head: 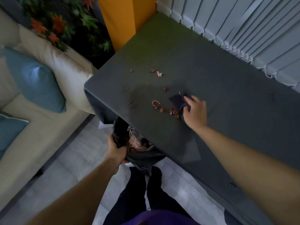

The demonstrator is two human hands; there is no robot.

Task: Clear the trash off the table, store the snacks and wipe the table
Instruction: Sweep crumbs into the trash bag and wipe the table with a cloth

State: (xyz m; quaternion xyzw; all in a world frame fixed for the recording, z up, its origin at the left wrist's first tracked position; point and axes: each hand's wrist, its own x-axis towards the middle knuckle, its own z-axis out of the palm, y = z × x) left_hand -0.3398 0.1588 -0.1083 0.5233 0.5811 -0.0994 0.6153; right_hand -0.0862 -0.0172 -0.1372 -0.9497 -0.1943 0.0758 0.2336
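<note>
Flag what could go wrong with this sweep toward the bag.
1. The trash bag, held by the left hand, sits partly under the table edge; scraps pushed off could miss it and hit the floor.
2. The cloth in the right hand is small; round bits may roll aside.
3. The far pink scrap lies off the cloth's likely path and could be missed.

It is dim in here, with a cold bluish cast. What light there is comes through the blinds [243, 30] at the upper right and leaves a dull sheen on the dark table [211, 70]. The bin [138, 153] under the table's edge sits in deep shadow. The leaves [56, 25] are smeared with blur. The sofa [48, 59] bows at the left edge, and everything looks soft.
</note>
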